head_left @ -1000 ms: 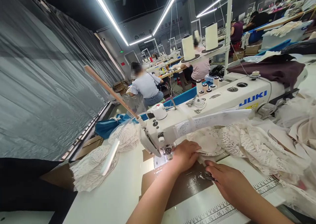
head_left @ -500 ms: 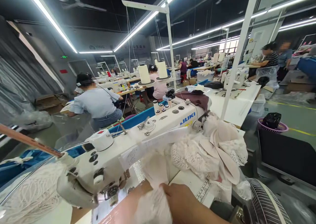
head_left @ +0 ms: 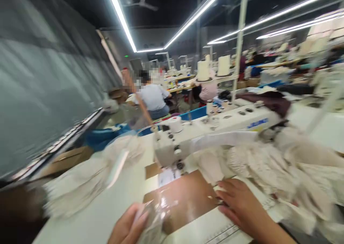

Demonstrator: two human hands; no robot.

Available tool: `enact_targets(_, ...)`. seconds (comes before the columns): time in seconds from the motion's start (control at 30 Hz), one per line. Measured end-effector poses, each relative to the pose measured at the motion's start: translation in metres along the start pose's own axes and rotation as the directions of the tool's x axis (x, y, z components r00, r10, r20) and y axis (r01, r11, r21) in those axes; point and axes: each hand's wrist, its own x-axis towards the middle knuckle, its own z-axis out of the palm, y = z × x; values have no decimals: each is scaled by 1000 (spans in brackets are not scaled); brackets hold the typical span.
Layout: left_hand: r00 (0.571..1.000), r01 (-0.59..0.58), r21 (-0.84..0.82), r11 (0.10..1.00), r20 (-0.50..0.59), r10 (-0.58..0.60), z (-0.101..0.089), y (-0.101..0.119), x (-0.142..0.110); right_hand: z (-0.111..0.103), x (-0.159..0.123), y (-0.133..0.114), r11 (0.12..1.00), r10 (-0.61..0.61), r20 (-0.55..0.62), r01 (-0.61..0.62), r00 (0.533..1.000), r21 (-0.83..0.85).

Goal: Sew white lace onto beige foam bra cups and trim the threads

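The picture is smeared by head motion. My left hand is at the bottom edge, fingers closed round a pale, translucent piece that I cannot name. My right hand lies on the table right of the brown taped patch, fingers curled, close to a white fabric piece. Behind both hands stands the white sewing machine, its needle end above the lit plate. A heap of white lace lies under the machine arm at the right.
More lace lies at the left on the white table. A thread stand with two cones rises behind the machine. Other people sit at machines further back, one in a light blue top. A grey plastic curtain covers the left.
The view swung right, then back left and down. My left hand has left the needle area and now grips a pale piece at the bottom edge. My right hand rests by the brown patch.
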Motion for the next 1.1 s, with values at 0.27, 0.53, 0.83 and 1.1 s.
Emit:
enact_targets(0.27, 942, 249, -597, 762, 331, -49, 24, -3, -20, 39, 38, -88, 664, 50, 54, -73, 997, 745)
enact_targets(0.53, 959, 274, -806, 525, 270, -86, 16, -4, -36, 28, 87, -128, 552, 37, 208, -194, 977, 811)
enact_targets(0.83, 968, 203, -775, 598, 67, -242, -3, -14, -31, 31, 84, -150, 472, 23, 215, -200, 976, 858)
enact_targets(1.1, 924, -56, -747, 662, -291, -250, -56, -35, -22, 51, 118, -152, 719, -77, 264, -130, 961, 682)
